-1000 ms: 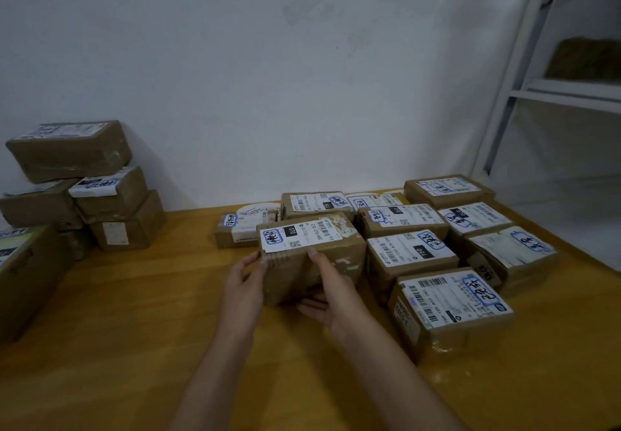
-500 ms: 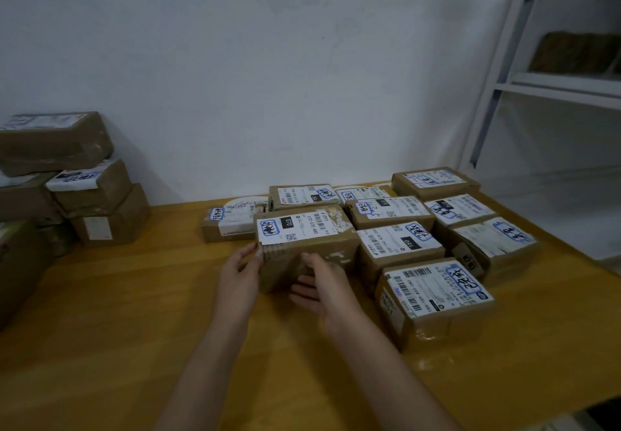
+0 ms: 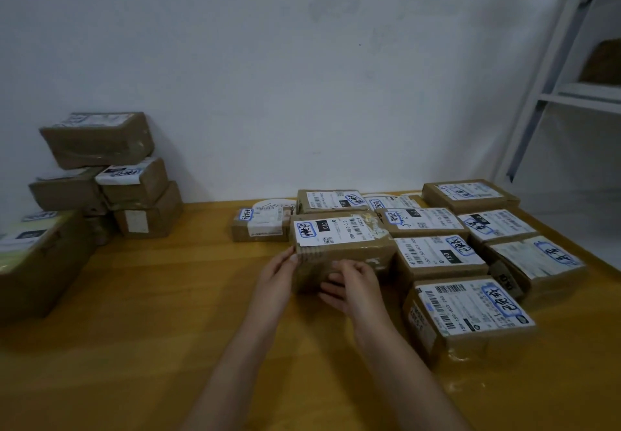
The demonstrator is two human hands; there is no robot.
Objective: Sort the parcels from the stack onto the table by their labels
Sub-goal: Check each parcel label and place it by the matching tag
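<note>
A brown cardboard parcel [image 3: 349, 255] with a white label and blue handwriting rests on the wooden table [image 3: 151, 313], at the left side of the sorted group. My left hand [image 3: 277, 277] presses against its left front corner. My right hand [image 3: 351, 287] lies on its front face, fingers bent against the cardboard. The stack of unsorted parcels [image 3: 111, 175] stands at the far left against the wall.
Several labelled parcels [image 3: 470, 316] lie in rows to the right of the held one, more behind it [image 3: 331, 200]. A large box [image 3: 37, 262] sits at the left edge. A white metal shelf [image 3: 571, 91] stands at the right.
The parcel has settled down onto the table next to the sorted rows. Both hands slid lower on its front, and the camera view shifted slightly.
</note>
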